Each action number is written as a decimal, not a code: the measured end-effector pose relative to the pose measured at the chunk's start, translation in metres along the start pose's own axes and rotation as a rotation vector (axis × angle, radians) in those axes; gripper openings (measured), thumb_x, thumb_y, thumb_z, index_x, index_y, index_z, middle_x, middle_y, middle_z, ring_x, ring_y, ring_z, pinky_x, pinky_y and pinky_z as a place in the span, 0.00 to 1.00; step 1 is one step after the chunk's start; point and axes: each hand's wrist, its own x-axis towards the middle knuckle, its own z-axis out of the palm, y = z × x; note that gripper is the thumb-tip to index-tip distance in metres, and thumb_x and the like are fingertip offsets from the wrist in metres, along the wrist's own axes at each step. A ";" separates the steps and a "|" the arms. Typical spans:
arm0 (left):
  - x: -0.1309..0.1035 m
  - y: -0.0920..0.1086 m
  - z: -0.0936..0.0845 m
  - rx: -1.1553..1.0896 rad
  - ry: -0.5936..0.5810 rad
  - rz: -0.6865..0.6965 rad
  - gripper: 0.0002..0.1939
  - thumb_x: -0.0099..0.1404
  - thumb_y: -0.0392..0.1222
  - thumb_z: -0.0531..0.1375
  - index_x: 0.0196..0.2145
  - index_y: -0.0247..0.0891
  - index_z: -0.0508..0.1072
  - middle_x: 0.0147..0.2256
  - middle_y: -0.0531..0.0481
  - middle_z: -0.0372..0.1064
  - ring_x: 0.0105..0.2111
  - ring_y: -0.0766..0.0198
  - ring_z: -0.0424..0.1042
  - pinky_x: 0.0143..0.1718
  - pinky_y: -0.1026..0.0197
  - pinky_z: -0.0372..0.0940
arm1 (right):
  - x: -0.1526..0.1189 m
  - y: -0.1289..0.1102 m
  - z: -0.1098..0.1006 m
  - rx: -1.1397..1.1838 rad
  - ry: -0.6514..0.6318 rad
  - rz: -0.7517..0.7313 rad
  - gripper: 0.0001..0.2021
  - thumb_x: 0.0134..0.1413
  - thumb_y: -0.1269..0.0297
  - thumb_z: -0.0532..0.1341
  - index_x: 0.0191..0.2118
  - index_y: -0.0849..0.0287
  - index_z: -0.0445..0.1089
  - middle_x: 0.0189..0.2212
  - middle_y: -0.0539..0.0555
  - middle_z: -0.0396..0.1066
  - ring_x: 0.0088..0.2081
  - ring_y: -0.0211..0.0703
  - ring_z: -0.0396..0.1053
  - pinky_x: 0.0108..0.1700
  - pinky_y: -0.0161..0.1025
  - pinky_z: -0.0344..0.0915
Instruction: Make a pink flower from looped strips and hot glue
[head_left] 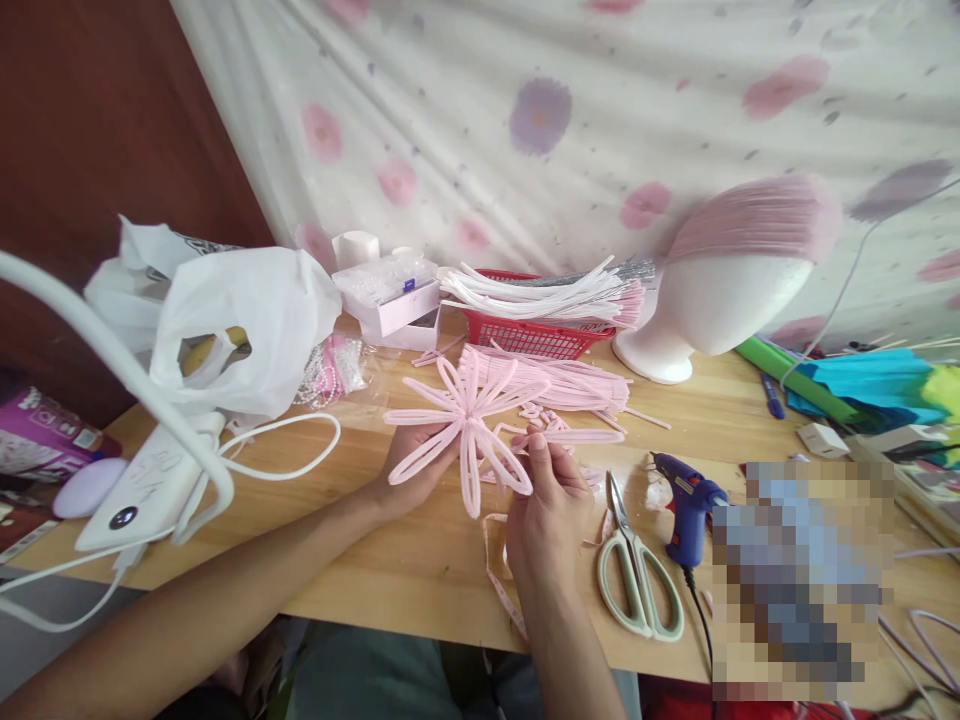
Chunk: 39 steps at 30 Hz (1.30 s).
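A pink pipe-cleaner flower (469, 408) with several long looped petals is held up over the table. My left hand (420, 465) is closed behind it, partly hidden by the petals. Thumb and fingers of my right hand (553, 485) pinch a folded pink pipe cleaner (589, 437), which points to the right, close beside the flower's right-hand petals. Whether it touches the flower I cannot tell. Beyond my hands lies a bundle of pink pipe cleaners (547, 380). Scissors (634, 570) with pale green handles lie to the right of my right hand.
A blue glue gun (682, 505) stands right of the scissors. At the back are a red basket (532, 338) of pipe cleaners and a white foam head (727, 295). A measuring tape (499, 590) lies near the front edge. White bags (240, 350) and a white cable (150, 400) occupy the left.
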 end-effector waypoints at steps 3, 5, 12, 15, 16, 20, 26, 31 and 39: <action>0.000 -0.008 0.000 -0.046 0.020 0.014 0.18 0.63 0.57 0.65 0.36 0.38 0.82 0.35 0.45 0.81 0.32 0.57 0.78 0.42 0.51 0.75 | 0.000 -0.005 -0.006 -0.008 -0.018 0.039 0.10 0.46 0.58 0.74 0.28 0.59 0.79 0.27 0.50 0.75 0.25 0.33 0.67 0.30 0.33 0.66; 0.000 -0.012 0.001 -0.081 0.014 0.003 0.18 0.63 0.57 0.65 0.37 0.38 0.82 0.35 0.45 0.81 0.31 0.57 0.78 0.38 0.53 0.76 | -0.001 -0.010 -0.008 -0.033 -0.026 0.038 0.11 0.45 0.57 0.75 0.29 0.59 0.80 0.28 0.52 0.76 0.27 0.35 0.69 0.30 0.33 0.67; -0.001 -0.013 0.003 -0.187 0.005 -0.062 0.19 0.61 0.55 0.67 0.38 0.34 0.82 0.34 0.45 0.81 0.31 0.56 0.78 0.36 0.53 0.77 | -0.010 -0.025 -0.003 -0.110 0.012 -0.031 0.12 0.41 0.58 0.77 0.28 0.60 0.79 0.25 0.51 0.76 0.27 0.36 0.71 0.32 0.35 0.68; -0.001 -0.011 0.003 -0.218 -0.006 -0.070 0.18 0.61 0.54 0.67 0.36 0.34 0.82 0.34 0.46 0.81 0.31 0.57 0.78 0.37 0.53 0.77 | -0.010 -0.025 0.000 -0.141 0.008 -0.019 0.13 0.41 0.58 0.77 0.28 0.60 0.78 0.24 0.50 0.75 0.26 0.36 0.69 0.31 0.34 0.67; -0.001 -0.009 0.004 -0.219 -0.009 -0.068 0.17 0.61 0.53 0.68 0.36 0.34 0.82 0.34 0.46 0.81 0.32 0.57 0.78 0.37 0.54 0.77 | -0.010 -0.023 0.001 -0.155 -0.007 -0.012 0.13 0.41 0.58 0.77 0.28 0.61 0.78 0.24 0.50 0.74 0.26 0.35 0.68 0.30 0.33 0.65; 0.000 -0.004 0.005 -0.227 -0.009 -0.070 0.17 0.59 0.54 0.68 0.34 0.35 0.81 0.32 0.46 0.80 0.31 0.57 0.78 0.35 0.54 0.76 | -0.008 -0.018 0.009 -0.188 -0.098 0.001 0.13 0.44 0.58 0.75 0.26 0.61 0.76 0.17 0.46 0.68 0.21 0.31 0.60 0.24 0.30 0.56; -0.003 -0.007 0.003 -0.170 -0.047 -0.069 0.13 0.60 0.51 0.68 0.30 0.37 0.82 0.29 0.47 0.79 0.27 0.58 0.76 0.28 0.57 0.73 | -0.011 -0.015 0.018 -0.170 -0.176 0.070 0.12 0.48 0.55 0.73 0.29 0.60 0.78 0.22 0.50 0.74 0.21 0.35 0.66 0.25 0.34 0.64; -0.005 -0.002 0.004 -0.194 -0.064 -0.089 0.13 0.58 0.51 0.69 0.33 0.38 0.82 0.31 0.46 0.80 0.28 0.57 0.76 0.29 0.56 0.75 | -0.011 -0.013 0.016 -0.169 -0.194 0.048 0.12 0.49 0.55 0.72 0.31 0.60 0.79 0.25 0.51 0.77 0.24 0.38 0.69 0.29 0.35 0.68; -0.006 -0.010 -0.002 -0.121 -0.077 -0.028 0.13 0.61 0.49 0.67 0.36 0.37 0.82 0.32 0.45 0.80 0.31 0.54 0.78 0.31 0.55 0.74 | -0.011 -0.014 0.018 -0.071 -0.154 0.071 0.13 0.43 0.57 0.75 0.25 0.59 0.76 0.23 0.49 0.76 0.26 0.35 0.69 0.31 0.32 0.66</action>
